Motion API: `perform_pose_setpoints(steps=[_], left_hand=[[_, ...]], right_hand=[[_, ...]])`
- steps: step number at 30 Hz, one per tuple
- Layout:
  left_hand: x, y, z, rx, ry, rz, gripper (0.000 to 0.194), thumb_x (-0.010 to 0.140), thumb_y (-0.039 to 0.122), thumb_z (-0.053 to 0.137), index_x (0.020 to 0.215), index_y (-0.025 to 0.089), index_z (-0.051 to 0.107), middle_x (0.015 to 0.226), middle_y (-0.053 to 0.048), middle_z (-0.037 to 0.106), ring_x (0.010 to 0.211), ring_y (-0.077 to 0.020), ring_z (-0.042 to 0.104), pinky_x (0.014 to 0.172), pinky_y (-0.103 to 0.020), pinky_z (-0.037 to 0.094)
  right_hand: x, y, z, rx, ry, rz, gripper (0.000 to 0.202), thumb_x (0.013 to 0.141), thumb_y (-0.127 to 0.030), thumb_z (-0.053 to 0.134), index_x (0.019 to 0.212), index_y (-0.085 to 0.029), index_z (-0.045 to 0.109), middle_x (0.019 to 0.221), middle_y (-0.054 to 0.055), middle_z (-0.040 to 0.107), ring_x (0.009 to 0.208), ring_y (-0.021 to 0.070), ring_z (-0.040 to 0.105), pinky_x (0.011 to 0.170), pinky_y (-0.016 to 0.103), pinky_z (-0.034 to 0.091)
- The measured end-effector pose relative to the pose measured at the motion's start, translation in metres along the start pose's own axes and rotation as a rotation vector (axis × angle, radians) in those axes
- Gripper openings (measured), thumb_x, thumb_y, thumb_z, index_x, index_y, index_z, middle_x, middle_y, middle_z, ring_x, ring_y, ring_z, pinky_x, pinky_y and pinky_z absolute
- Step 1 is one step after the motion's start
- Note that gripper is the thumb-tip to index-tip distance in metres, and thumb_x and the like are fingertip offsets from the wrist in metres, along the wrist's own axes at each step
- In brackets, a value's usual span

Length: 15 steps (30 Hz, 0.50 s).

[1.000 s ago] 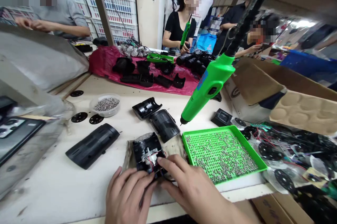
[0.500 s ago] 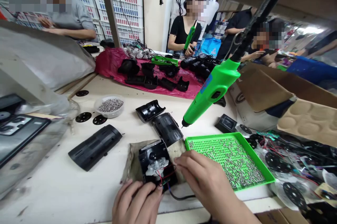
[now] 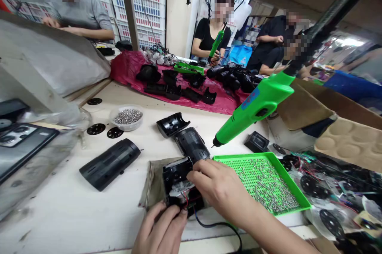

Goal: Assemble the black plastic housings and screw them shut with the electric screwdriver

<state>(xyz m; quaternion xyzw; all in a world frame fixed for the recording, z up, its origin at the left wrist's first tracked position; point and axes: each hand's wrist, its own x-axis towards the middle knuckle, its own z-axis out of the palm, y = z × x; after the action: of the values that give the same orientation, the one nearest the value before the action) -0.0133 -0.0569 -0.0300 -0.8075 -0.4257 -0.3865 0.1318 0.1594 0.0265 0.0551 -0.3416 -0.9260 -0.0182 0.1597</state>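
A black plastic housing [image 3: 176, 172] lies open on a cloth pad [image 3: 152, 180]. Inside it are a clear plastic part, red wires and a small green board. My left hand [image 3: 164, 228] grips the housing's near edge with its fingertips. At the upper right of the housing, my right hand [image 3: 222, 192] is closed in a pinch; what its fingertips hold is hidden. A black cable [image 3: 215, 224] runs from the housing under my right forearm. Just beyond my right hand hangs a green electric screwdriver [image 3: 255, 109], its bit pointing down. A green tray of screws [image 3: 304, 203] stands beside that hand.
Black shell halves [image 3: 110, 164] lie on the table left of and behind the housing. A bowl of small metal parts [image 3: 127, 127] stands farther back, near black discs [image 3: 96, 128]. Wired parts [image 3: 322, 186] pile up at right, below a cardboard box [image 3: 352, 138]. Co-workers sit opposite.
My right hand has moved up and left over the housing's upper right side. My left hand still grips the near edge. The hanging screwdriver appears shifted right and more tilted.
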Motion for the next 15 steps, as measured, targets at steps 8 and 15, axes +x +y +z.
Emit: perform_pose_setpoints(steps=[8,15], left_hand=[[0.006,0.002,-0.001,0.001,0.003,-0.023,0.023,0.092,0.000,0.045,0.094,0.013,0.064,0.081,0.001,0.074,0.081,-0.0137,0.065,0.085,-0.033,0.047],[0.001,-0.001,-0.003,-0.027,-0.042,-0.086,0.015,0.091,0.008,0.054,0.098,0.015,0.064,0.085,-0.001,0.074,0.084,-0.0162,0.066,0.086,-0.033,0.048]], right_hand=[[0.004,0.004,0.003,-0.035,-0.020,0.008,0.008,0.089,-0.012,0.059,0.090,-0.019,0.063,0.090,0.002,0.066,0.071,0.0188,0.057,0.059,0.030,0.040],[-0.023,-0.011,-0.002,0.223,0.044,0.190,0.019,0.099,-0.032,0.047,0.100,-0.018,0.060,0.088,0.004,0.067,0.077,0.0194,0.063,0.065,0.030,0.048]])
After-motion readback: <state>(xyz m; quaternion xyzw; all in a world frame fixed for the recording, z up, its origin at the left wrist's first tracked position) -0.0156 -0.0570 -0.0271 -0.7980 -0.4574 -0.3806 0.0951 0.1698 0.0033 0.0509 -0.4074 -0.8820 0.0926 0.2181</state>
